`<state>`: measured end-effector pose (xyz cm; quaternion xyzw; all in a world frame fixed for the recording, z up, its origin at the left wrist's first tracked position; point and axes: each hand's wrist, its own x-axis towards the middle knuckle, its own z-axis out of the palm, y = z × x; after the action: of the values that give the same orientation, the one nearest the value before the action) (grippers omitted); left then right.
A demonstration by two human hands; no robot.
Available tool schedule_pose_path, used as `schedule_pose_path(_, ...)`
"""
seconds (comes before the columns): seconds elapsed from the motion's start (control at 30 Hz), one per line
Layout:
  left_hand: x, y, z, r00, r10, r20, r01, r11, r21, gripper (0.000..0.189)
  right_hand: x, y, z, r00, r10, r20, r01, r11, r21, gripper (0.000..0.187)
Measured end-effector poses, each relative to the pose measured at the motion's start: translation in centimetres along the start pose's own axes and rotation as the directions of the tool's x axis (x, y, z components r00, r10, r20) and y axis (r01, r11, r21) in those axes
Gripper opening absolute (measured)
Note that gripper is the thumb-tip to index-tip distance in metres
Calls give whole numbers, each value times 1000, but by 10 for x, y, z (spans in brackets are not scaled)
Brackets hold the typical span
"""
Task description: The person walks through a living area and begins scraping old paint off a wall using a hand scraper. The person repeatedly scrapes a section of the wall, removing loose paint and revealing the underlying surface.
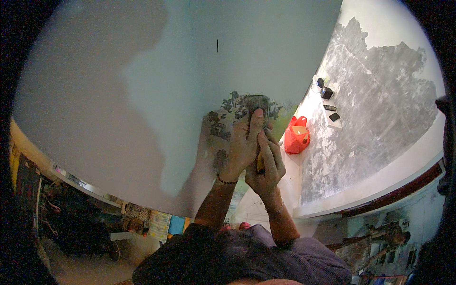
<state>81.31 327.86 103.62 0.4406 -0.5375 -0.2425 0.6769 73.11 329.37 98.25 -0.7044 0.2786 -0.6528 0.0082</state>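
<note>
Both my hands are on one scraper with a broad flat blade (257,101), its edge against the pale blue-green wall (245,46). My left hand (245,139) lies higher, with the thumb along the blade and the fingers partly hidden. Lower down, my right hand (267,164) is closed around the handle, of which a yellow and black part (261,163) shows between the fingers. Dark blotches where paint is gone (219,124) surround the blade, and a greenish stained patch (283,119) lies to its right.
A red plastic bag (297,139) with a box in it stands on the floor at right. Phones and small black devices lie on a white ledge (334,124) by a grey, patchy wall (384,107). Cloths (160,221) hang at lower left; wooden furniture (377,238) stands at lower right.
</note>
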Motion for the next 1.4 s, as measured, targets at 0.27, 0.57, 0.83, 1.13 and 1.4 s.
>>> schedule_pose_path(0.27,5,-1,-2,999,-34,31,37,994,-98,48,-1,4,1,998,19,57,-16,998,-66,42)
schedule_pose_path(0.57,5,-7,-2,955,281,-95,-261,948,184,49,17,7,3,998,-40,38,39,998,43,45)
schedule_pose_path(0.83,1,-4,-3,999,-32,2,32,998,-46,49,3,-2,0,999,-35,13,35,999,24,45)
schedule_pose_path(1.13,8,-5,-3,978,203,-46,-199,978,68,45,12,2,-2,993,56,102,-54,998,-17,44)
schedule_pose_path(1.4,2,-9,-4,996,93,11,-92,993,-81,46,0,-5,4,999,33,37,-35,997,67,46)
